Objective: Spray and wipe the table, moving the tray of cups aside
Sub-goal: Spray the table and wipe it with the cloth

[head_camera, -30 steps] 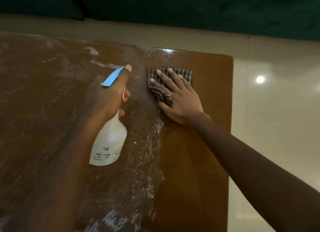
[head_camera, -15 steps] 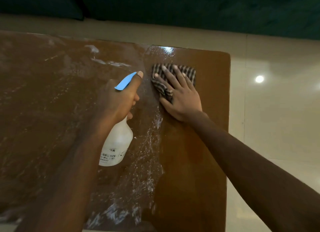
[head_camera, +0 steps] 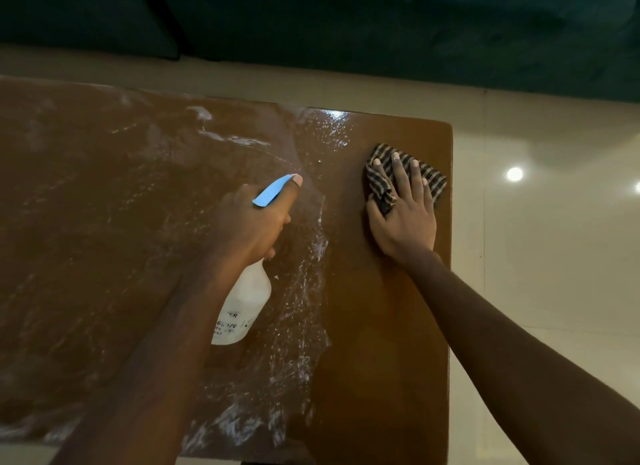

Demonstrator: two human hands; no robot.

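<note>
The brown table (head_camera: pixel 374 343) fills most of the head view, its left and middle wet with white foamy streaks. My left hand (head_camera: pixel 252 222) grips a white spray bottle (head_camera: pixel 242 305) with a blue trigger head, held above the table's middle, nozzle pointing away from me. My right hand (head_camera: pixel 403 215) lies flat with spread fingers on a dark striped cloth (head_camera: pixel 429 180), pressing it onto the table near the far right corner. No tray of cups is in view.
The table's right edge (head_camera: pixel 450 256) runs just beside the cloth, with pale glossy floor tiles (head_camera: pixel 547 256) beyond it. A dark green sofa (head_camera: pixel 381 21) stands past the table's far edge.
My right hand has slid the cloth to the right, toward the table's right edge. My left hand with the bottle has drifted slightly right.
</note>
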